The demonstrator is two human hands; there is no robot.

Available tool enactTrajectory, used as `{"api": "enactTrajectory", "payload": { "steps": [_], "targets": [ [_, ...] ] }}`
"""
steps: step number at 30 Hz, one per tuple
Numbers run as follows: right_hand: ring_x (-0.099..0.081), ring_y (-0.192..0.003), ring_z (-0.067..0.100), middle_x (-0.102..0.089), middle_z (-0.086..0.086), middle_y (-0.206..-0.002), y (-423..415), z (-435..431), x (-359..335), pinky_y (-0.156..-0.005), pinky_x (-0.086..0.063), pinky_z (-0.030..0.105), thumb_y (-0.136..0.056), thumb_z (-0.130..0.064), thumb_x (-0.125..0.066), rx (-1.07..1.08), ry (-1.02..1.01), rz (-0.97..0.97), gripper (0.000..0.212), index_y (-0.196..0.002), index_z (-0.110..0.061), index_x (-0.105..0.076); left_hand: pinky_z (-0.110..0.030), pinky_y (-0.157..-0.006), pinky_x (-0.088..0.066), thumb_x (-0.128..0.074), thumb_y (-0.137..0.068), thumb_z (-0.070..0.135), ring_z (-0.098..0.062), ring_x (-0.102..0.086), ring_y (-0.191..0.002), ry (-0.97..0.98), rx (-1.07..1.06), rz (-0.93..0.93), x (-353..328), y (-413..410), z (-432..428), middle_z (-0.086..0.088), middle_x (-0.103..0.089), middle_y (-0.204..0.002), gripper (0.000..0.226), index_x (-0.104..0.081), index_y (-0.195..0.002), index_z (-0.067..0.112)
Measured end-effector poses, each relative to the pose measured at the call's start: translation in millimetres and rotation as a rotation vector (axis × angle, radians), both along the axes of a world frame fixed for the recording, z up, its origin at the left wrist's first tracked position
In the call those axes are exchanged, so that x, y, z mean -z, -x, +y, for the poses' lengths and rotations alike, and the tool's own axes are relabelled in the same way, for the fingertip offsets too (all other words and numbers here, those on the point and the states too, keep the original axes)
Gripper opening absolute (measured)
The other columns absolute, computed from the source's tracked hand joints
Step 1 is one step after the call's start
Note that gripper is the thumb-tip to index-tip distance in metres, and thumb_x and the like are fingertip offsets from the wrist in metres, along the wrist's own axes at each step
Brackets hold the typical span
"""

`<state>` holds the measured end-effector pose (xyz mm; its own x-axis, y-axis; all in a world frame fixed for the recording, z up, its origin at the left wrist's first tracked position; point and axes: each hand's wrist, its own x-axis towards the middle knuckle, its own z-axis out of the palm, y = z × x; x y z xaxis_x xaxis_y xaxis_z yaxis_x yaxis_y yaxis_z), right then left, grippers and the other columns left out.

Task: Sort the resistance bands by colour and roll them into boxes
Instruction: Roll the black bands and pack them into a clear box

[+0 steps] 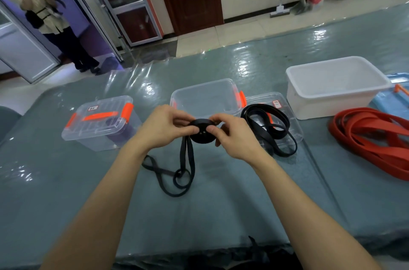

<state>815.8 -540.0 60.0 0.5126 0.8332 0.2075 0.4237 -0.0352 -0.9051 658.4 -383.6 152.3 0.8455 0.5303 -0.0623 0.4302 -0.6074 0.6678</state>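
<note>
Over at the left stands a closed clear plastic box with orange latches and an orange handle (pixel 101 123), something purple showing through its wall. Next comes the left hand (pixel 164 128), its thumb and fingertips pinched on the left edge of a partly rolled black resistance band (pixel 202 131), a flat disc-shaped coil held above the grey-green, film-covered table (pixel 221 203). The right hand (pixel 234 137) pinches the coil's opposite edge, thumb on the face turned toward the person, other fingers curled behind. Both hands are equally near it.

The coil's flat face looks back at the person, so its winding axis runs roughly away from them. The unrolled tail (pixel 188 159) drops from the coil's lower left side, under the left hand, and lies looped on the table nearer the person; further winding would probably draw slack up from there.

Directly behind the coil, just beyond the fingers, sits an open clear plastic box (pixel 205 97), seemingly empty and the likely destination. Further right, a loose black band (pixel 269 128) lies across a clear plastic lid (pixel 285 103), then comes a white plastic tub (pixel 332 88), then a heap of red bands (pixel 371 137).
</note>
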Motion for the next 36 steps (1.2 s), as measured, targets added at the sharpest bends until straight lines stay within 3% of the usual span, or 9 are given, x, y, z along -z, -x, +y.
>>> {"api": "enactTrajectory", "payload": {
  "steps": [4, 8, 11, 14, 19, 23, 26, 30, 36],
  "targets": [
    [-0.071, -0.057, 0.019, -0.072, 0.001, -0.069, 3, 2, -3, -0.061, -0.057, 0.032, -0.106, -0.017, -0.066, 0.077, -0.123, 0.312, 0.01, -0.113, -0.012, -0.071, -0.027, -0.096, -0.063, -0.087, -0.089, 0.011, -0.016, -0.082, -0.1, 0.309, -0.188, -0.359, 26, -3, -14, -0.003, -0.085, -0.101, 0.022, -0.084, -0.11, 0.013],
    [-0.075, -0.063, 0.025, -0.073, 0.014, -0.09, 11, 2, -2, -0.063, -0.06, 0.035, -0.108, -0.011, -0.063, 0.02, -0.192, 0.509, 0.017, -0.121, 0.0, -0.066, -0.02, -0.087, -0.062, -0.085, -0.09, 0.01, -0.016, -0.083, -0.096, 0.36, -0.198, -0.427, 28, -5, -17, -0.003, -0.085, -0.099, 0.018, -0.084, -0.107, 0.017],
    [-0.076, -0.062, 0.027, -0.075, -0.003, -0.111, 4, -5, -2, -0.059, -0.056, 0.03, -0.1, -0.023, -0.076, -0.06, -0.075, 0.309, 0.023, -0.122, -0.022, -0.069, -0.028, -0.094, -0.064, -0.089, -0.089, 0.018, -0.012, -0.082, -0.097, 0.153, -0.016, -0.153, 14, 0, -2, 0.005, -0.085, -0.097, 0.021, -0.086, -0.11, 0.019],
    [-0.073, -0.058, 0.016, -0.075, -0.018, -0.095, 4, -5, -4, -0.055, -0.048, 0.021, -0.099, -0.027, -0.076, -0.073, -0.009, 0.073, 0.01, -0.103, -0.035, -0.071, -0.038, -0.096, -0.065, -0.092, -0.087, 0.024, -0.009, -0.082, -0.094, 0.011, 0.093, 0.043, 5, -2, 2, 0.009, -0.085, -0.093, 0.022, -0.087, -0.108, 0.024],
    [-0.066, -0.055, 0.013, -0.069, 0.002, -0.06, 5, 0, -4, -0.064, -0.055, 0.035, -0.105, -0.022, -0.069, 0.079, -0.109, 0.249, 0.004, -0.107, -0.02, -0.071, -0.037, -0.102, -0.062, -0.089, -0.088, 0.017, -0.021, -0.083, -0.102, 0.281, -0.047, -0.224, 14, 3, -4, -0.004, -0.085, -0.102, 0.026, -0.085, -0.114, 0.017],
    [-0.073, -0.063, 0.022, -0.073, 0.006, -0.079, 4, -1, -1, -0.069, -0.06, 0.036, -0.107, -0.016, -0.065, -0.01, -0.134, 0.402, 0.015, -0.119, -0.007, -0.067, -0.043, -0.103, -0.062, -0.089, -0.088, 0.016, -0.022, -0.083, -0.101, 0.27, -0.108, -0.257, 20, 6, -7, -0.005, -0.085, -0.101, 0.025, -0.085, -0.113, 0.014],
    [-0.077, -0.066, 0.026, -0.072, 0.0, -0.106, 3, -4, 0, -0.065, -0.061, 0.037, -0.103, -0.022, -0.072, -0.149, -0.028, 0.286, 0.023, -0.125, -0.022, -0.068, -0.048, -0.101, -0.062, -0.089, -0.089, 0.021, -0.016, -0.083, -0.097, 0.1, 0.026, -0.03, 11, 8, -2, 0.001, -0.086, -0.095, 0.022, -0.086, -0.111, 0.019],
    [-0.073, -0.06, 0.011, -0.076, -0.007, -0.087, 6, 1, 3, -0.06, -0.048, 0.024, -0.103, -0.029, -0.07, -0.067, 0.025, 0.021, 0.007, -0.11, -0.028, -0.072, -0.054, -0.099, -0.062, -0.09, -0.089, 0.026, -0.02, -0.083, -0.095, 0.044, 0.071, 0.045, 8, 6, 0, 0.0, -0.085, -0.092, 0.019, -0.087, -0.107, 0.02],
    [-0.076, -0.066, 0.021, -0.076, 0.0, -0.084, 6, 4, 7, -0.063, -0.057, 0.034, -0.109, -0.017, -0.062, 0.038, -0.137, 0.358, 0.011, -0.117, -0.015, -0.069, -0.047, -0.108, -0.059, -0.091, -0.082, 0.029, -0.019, -0.082, -0.104, 0.258, -0.093, -0.21, 20, 13, -4, -0.002, -0.085, -0.104, 0.037, -0.084, -0.118, 0.02]
  ]
}}
